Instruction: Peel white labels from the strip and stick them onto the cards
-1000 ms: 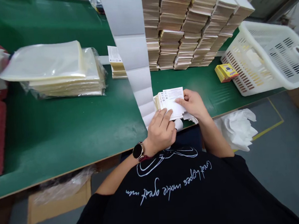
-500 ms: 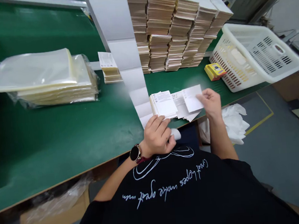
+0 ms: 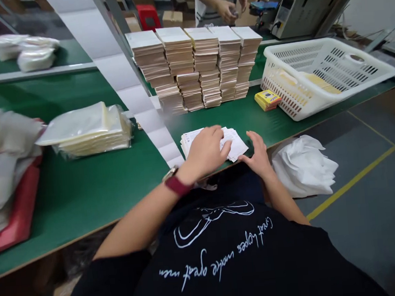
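Note:
A loose pile of white printed cards (image 3: 233,144) lies near the front edge of the green workbench (image 3: 83,185). My left hand (image 3: 204,149) rests on top of the pile and hides much of it. Its grip is unclear. My right hand (image 3: 258,154) stands open with its fingertips beside the pile's right corner, holding nothing.
Tall stacks of card-edged packs (image 3: 190,68) stand behind the pile, beside a folded white paper strip (image 3: 148,117). To the right are a white plastic basket (image 3: 282,85) and a small yellow box (image 3: 267,100). Plastic-wrapped sheets (image 3: 88,132) lie left. A co-worker's hand (image 3: 227,11) shows beyond.
The view has swung back and up, showing more of the room. My right hand has let go of the single card, and both hands have come together at the gathered pile.

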Demonstrator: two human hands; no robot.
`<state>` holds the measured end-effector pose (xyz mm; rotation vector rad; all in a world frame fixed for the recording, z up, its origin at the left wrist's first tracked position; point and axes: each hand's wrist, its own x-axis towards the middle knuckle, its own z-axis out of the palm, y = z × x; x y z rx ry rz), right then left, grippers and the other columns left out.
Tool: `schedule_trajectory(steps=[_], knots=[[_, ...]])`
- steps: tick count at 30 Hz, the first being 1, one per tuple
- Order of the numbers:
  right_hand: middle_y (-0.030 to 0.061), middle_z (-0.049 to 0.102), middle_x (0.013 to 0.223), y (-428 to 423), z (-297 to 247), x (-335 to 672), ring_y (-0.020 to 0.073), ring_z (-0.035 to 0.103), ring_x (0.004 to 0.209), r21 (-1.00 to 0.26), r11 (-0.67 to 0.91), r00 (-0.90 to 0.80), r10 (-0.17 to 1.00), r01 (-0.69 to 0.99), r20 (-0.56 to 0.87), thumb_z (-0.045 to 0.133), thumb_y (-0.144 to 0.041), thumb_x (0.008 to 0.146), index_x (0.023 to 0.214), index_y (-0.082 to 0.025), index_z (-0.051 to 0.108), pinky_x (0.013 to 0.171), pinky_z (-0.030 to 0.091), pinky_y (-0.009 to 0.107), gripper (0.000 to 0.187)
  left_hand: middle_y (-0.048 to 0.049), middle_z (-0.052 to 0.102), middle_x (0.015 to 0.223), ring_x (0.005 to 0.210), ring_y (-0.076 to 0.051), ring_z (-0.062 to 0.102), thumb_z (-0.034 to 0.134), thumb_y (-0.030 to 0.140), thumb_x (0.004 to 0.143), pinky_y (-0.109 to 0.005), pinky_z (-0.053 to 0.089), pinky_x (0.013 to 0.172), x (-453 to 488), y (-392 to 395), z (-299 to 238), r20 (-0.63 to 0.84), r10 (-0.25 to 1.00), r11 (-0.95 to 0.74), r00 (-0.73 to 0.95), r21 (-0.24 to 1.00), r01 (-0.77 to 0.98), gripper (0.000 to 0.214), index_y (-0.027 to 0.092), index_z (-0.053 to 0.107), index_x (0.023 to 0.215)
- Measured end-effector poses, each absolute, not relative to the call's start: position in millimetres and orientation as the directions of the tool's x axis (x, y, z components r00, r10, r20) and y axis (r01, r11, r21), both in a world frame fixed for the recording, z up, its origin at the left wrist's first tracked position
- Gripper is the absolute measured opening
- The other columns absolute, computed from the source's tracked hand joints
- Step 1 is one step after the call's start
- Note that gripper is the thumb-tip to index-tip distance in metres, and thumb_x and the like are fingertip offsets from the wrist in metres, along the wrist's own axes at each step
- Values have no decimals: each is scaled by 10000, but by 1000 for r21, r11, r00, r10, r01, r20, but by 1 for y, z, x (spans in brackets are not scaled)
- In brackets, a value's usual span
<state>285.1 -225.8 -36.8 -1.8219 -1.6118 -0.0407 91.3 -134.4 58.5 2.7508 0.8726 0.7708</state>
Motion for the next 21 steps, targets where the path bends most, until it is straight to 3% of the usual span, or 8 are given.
schedule_trajectory(steps=[1,3,6,10,16,21], knots=[[190,392,1465,-230,-41,284,329,371,1369,-439,11,208,870,899,448,556,-677,763,1415,-196,328,1085,325,514,842,-142,672,1067,1015,-275,628,413,428,932,-422,491,914,112,-125,65,259,631,-773,732,290,564,374,119,621,969],[205,299,1520,-236,-48,281,363,304,1405,-363,-2,169,887,932,429,567,-711,730,1441,-204,297,1089,292,565,913,-171,594,1273,1171,-310,571,315,576,941,-421,442,992,151,-106,69,-98,733,-636,673,253,729,579,119,577,1182],[220,204,1559,-238,-57,275,406,205,1437,-260,-3,115,901,965,418,602,-719,697,1463,-204,278,1096,231,624,978,-200,590,1288,1204,-345,559,263,671,912,-416,451,980,191,-89,58,-292,765,-533,573,210,819,720,106,590,1216],[214,191,1566,-237,-69,274,416,134,1456,-212,32,70,885,977,460,594,-670,737,1474,-195,278,1099,204,640,932,-204,525,1371,1314,-374,458,205,764,860,-457,403,1038,201,-96,36,-347,785,-479,513,186,858,842,129,515,1318],[178,311,1539,-241,-85,278,387,120,1473,-237,102,46,836,966,546,521,-522,833,1433,-207,388,1121,193,601,691,-161,414,1478,1328,-311,462,32,747,865,-384,399,1046,192,-121,34,-356,791,-447,498,221,867,904,127,321,1455],[175,525,1389,-241,-93,275,303,363,1382,-203,234,-48,759,951,650,410,-287,897,1411,-129,425,1127,221,504,538,-169,410,1478,1349,-305,436,23,738,872,-369,367,1070,189,-131,39,-354,799,-428,486,233,873,918,91,365,1426]])
